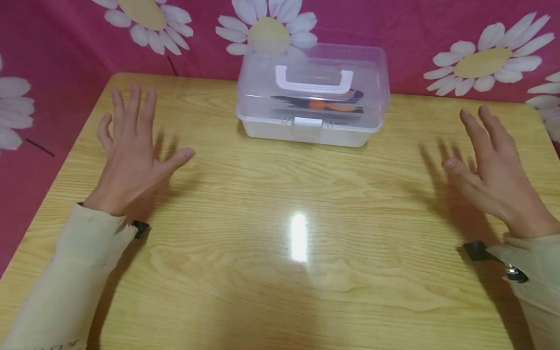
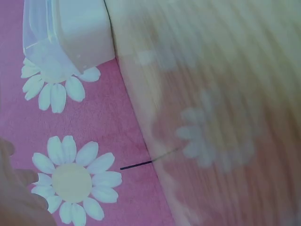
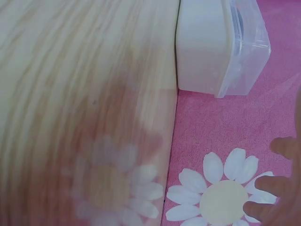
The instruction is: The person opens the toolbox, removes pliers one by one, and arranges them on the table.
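A clear plastic toolbox (image 1: 310, 131) with a white handle and front latch stands at the back of the table, its lid down. Through the lid I see dark tools with orange parts (image 1: 323, 104); their kind is blurred. My left hand (image 1: 131, 150) is held over the table's left side, fingers spread, touching nothing. Over the right side my right hand (image 1: 496, 170) hovers with its fingers apart and nothing in it. Both wrist views show an end of the toolbox (image 2: 87, 35), with some fingertips (image 3: 273, 186) at the frame edge.
The wooden table (image 1: 245, 209) has a glossy top that reflects a light. Behind it hangs a magenta cloth (image 1: 372, 24) with large white daisies, close to the toolbox's back. Dark straps or devices (image 1: 141, 229) show at both sleeve cuffs.
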### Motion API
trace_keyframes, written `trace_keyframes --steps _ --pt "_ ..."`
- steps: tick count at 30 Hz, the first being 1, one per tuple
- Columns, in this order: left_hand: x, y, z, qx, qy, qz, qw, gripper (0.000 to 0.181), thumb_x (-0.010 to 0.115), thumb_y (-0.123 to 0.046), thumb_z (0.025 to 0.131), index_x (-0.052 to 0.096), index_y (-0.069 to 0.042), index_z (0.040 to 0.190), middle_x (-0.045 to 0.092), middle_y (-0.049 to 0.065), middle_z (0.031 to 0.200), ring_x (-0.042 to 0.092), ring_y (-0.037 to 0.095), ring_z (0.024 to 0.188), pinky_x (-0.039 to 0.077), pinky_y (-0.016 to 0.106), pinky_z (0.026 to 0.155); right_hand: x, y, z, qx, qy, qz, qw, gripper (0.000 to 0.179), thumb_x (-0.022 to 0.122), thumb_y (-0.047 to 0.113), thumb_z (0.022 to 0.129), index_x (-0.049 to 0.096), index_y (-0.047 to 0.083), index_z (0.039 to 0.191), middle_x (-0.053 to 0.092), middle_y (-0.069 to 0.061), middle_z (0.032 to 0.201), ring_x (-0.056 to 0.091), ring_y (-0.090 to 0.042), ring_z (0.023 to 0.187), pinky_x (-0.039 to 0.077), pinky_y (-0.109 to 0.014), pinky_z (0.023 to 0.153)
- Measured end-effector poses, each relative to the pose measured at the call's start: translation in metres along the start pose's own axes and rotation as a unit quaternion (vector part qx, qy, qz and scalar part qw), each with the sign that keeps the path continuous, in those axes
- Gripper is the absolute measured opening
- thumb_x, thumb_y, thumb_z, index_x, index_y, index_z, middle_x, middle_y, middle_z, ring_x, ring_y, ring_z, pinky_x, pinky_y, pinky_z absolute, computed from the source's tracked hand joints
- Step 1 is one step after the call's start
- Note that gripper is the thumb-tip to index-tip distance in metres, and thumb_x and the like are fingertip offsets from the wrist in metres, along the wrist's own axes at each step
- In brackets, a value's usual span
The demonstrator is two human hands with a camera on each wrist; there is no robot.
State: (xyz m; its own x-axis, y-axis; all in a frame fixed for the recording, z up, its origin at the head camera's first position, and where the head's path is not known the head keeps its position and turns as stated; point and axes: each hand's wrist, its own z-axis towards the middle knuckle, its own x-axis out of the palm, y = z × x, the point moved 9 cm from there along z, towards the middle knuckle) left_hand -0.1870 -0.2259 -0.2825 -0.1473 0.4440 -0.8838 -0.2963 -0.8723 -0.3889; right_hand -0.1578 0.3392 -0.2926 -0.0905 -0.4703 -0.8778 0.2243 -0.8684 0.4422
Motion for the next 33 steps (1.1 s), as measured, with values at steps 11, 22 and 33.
trace_keyframes --steps 11,22,33 --pt "-0.01 0.0 0.007 0.026 -0.088 -0.087 0.9919 0.118 0.048 -0.093 0.08 0.022 -0.016 0.165 0.019 0.015 0.174 0.008 0.037 0.164 0.011 0.063 0.124 -0.005 0.014 0.009 0.001 -0.061 0.082 0.9948 0.076 0.045 0.067 0.101 0.026 0.03 0.165 0.026 -0.012 0.171 0.026 -0.041 0.157 0.026 -0.039 0.132" --pt "0.001 -0.001 0.011 -0.001 -0.044 -0.164 0.9855 0.11 0.069 -0.076 0.082 0.021 -0.023 0.166 0.024 0.006 0.172 0.023 0.029 0.16 0.01 0.067 0.128 0.002 0.018 0.019 -0.004 -0.087 0.197 0.9765 0.057 0.05 0.052 0.106 0.038 0.032 0.159 0.041 -0.004 0.16 0.049 0.002 0.138 0.041 0.0 0.098" --pt "0.007 -0.008 0.022 0.016 -0.062 -0.214 0.9748 0.109 0.067 -0.078 0.082 0.027 -0.02 0.164 0.032 0.004 0.169 0.03 0.025 0.156 0.032 0.049 0.122 0.015 0.019 0.033 0.016 -0.062 0.374 0.9252 0.052 0.044 0.041 0.11 0.041 0.021 0.158 0.046 -0.001 0.152 0.054 -0.017 0.132 0.053 -0.009 0.093"
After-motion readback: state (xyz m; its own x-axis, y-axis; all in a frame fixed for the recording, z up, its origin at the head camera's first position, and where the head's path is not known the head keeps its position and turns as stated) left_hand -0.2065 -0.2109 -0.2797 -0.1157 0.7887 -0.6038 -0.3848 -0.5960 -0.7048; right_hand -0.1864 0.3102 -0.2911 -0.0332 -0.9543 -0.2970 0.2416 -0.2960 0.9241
